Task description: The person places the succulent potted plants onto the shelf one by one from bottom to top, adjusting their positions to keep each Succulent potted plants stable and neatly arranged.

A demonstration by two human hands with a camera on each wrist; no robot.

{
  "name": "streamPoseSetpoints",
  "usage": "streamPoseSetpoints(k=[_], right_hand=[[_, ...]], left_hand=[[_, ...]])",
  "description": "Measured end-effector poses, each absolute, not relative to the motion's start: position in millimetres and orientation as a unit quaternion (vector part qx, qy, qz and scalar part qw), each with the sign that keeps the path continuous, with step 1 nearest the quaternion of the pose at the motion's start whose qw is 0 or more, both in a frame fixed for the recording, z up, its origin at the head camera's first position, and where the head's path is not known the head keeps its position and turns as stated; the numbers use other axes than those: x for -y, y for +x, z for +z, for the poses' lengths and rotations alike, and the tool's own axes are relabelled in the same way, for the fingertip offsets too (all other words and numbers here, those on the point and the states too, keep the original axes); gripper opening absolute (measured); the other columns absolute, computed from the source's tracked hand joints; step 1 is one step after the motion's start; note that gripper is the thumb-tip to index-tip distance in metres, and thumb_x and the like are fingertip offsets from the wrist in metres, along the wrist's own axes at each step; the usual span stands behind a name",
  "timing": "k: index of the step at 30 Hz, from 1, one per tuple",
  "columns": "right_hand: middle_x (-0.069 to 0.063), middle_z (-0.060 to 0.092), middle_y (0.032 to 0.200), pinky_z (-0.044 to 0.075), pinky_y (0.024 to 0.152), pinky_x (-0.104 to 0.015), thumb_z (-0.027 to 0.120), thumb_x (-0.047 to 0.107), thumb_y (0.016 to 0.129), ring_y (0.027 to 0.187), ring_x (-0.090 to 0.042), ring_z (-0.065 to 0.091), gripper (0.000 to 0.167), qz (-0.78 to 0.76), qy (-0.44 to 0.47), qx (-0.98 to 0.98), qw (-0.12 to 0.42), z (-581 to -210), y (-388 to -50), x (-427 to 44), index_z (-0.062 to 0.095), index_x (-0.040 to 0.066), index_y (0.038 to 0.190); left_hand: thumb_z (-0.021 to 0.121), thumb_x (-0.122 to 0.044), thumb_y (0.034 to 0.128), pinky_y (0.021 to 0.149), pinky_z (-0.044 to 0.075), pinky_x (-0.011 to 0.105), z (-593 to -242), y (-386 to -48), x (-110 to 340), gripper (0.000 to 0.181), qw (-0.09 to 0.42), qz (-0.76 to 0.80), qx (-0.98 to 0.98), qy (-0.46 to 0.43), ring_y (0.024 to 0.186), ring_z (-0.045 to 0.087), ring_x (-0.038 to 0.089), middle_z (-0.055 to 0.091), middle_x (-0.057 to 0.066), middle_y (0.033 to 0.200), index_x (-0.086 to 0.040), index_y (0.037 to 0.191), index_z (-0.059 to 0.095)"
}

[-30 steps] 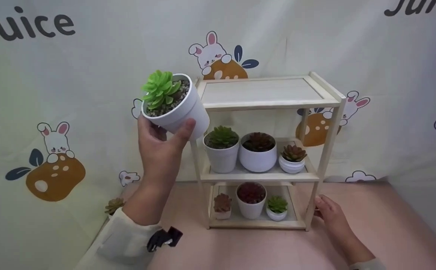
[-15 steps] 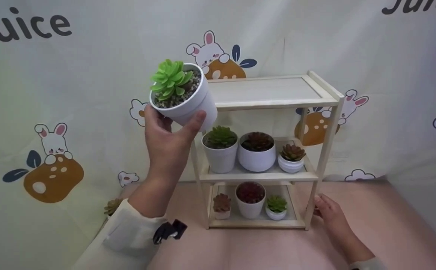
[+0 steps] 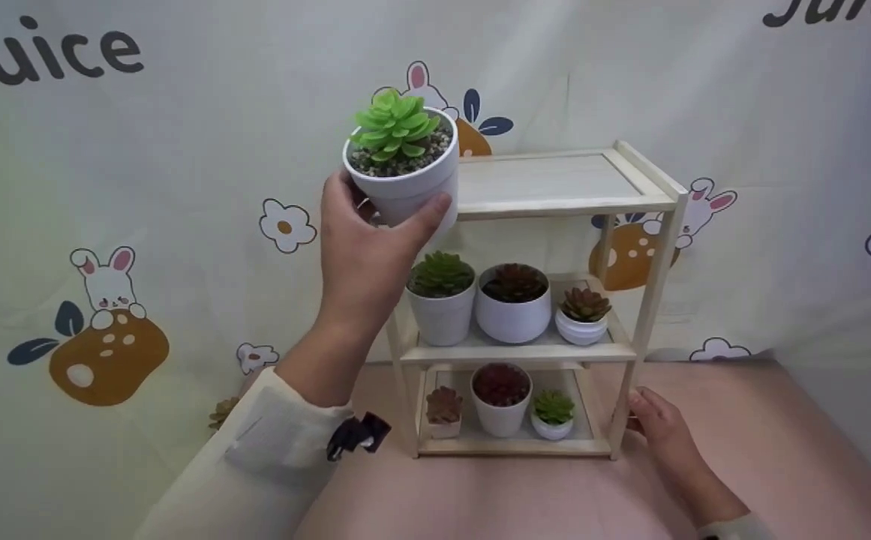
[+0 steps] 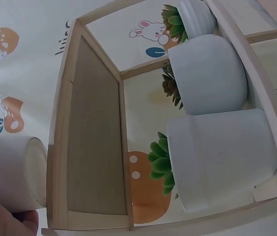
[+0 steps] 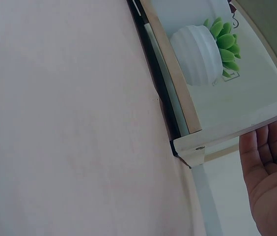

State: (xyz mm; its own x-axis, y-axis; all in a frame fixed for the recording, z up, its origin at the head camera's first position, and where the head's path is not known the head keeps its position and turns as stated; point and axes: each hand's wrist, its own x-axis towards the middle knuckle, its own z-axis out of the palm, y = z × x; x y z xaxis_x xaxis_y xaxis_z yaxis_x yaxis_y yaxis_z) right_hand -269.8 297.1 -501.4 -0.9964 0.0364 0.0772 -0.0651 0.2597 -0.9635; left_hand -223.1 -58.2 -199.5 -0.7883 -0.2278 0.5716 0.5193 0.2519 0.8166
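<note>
My left hand [image 3: 367,255] grips a white pot with a bright green succulent [image 3: 396,127] at the left end of the wooden shelf's top board [image 3: 548,182]. The pot leans slightly; in the left wrist view the base of this white pot [image 4: 36,172] is beside the board's edge, and whether they touch is unclear. My right hand [image 3: 668,435] is low at the shelf's right post [image 3: 649,300]. In the right wrist view, the fingers [image 5: 261,145] reach out with their tips against that post; the thumb is not visible there.
The middle tier bears a green succulent [image 3: 441,307], a dark reddish one [image 3: 514,311] and a small brownish one [image 3: 584,322]. Below stand a pinkish succulent [image 3: 444,409], a dark red one [image 3: 502,401] and a small green one [image 3: 553,416]. Another plant [image 3: 223,412] is partly hidden behind the left sleeve.
My left hand has carried the potted succulent rightward and up, to the top board's left end. The pot has become more upright. My right hand has stayed at the post.
</note>
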Motion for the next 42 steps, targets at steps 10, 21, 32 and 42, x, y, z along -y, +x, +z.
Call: streamPoseSetpoints(k=[10, 21, 32, 42], right_hand=[[-0.015, 0.065, 0.124, 0.054, 0.094, -0.016, 0.036, 0.04, 0.114, 0.107, -0.008, 0.064, 0.051, 0.598, 0.015, 0.8, 0.042, -501.1, -269.6, -297.0, 0.057, -0.002, 0.133], [-0.008, 0.066, 0.111, 0.054, 0.093, -0.017, 0.038, 0.037, 0.114, 0.104, -0.01, 0.063, 0.047, 0.613, 0.007, 0.789, 0.039, -504.0, -272.4, -295.8, 0.058, -0.003, 0.128], [-0.008, 0.066, 0.106, 0.055, 0.091, -0.018, 0.038, 0.033, 0.114, 0.1, -0.011, 0.064, 0.043, 0.615, 0.009, 0.786, 0.054, -503.7, -271.4, -295.8, 0.06, -0.004, 0.121], [-0.012, 0.065, 0.118, 0.053, 0.094, -0.015, 0.037, 0.039, 0.114, 0.106, -0.009, 0.064, 0.051, 0.603, 0.007, 0.797, 0.042, -502.5, -271.5, -296.5, 0.057, -0.004, 0.132]], left_hand=[[0.089, -0.038, 0.0831, 0.112, 0.051, 0.035, -186.0, -230.2, 48.5, 0.095, 0.289, -0.57, 0.766, -0.069, 0.134, 0.053, 0.016, 0.047, 0.004, 0.147, -0.012, 0.156, 0.034], [0.083, -0.043, 0.0875, 0.111, 0.053, 0.038, -172.9, -237.3, 46.3, 0.086, 0.257, -0.54, 0.8, -0.051, 0.129, 0.056, 0.017, 0.05, 0.005, 0.142, -0.01, 0.152, 0.038], [0.083, -0.048, 0.0865, 0.112, 0.052, 0.036, -159.6, -240.3, 46.7, 0.089, 0.221, -0.507, 0.832, -0.035, 0.128, 0.057, 0.017, 0.052, 0.005, 0.144, -0.009, 0.152, 0.039], [0.082, -0.047, 0.0874, 0.111, 0.052, 0.035, -150.1, -243.4, 50.3, 0.083, 0.2, -0.468, 0.86, -0.027, 0.127, 0.06, 0.018, 0.057, 0.006, 0.142, -0.008, 0.149, 0.043]])
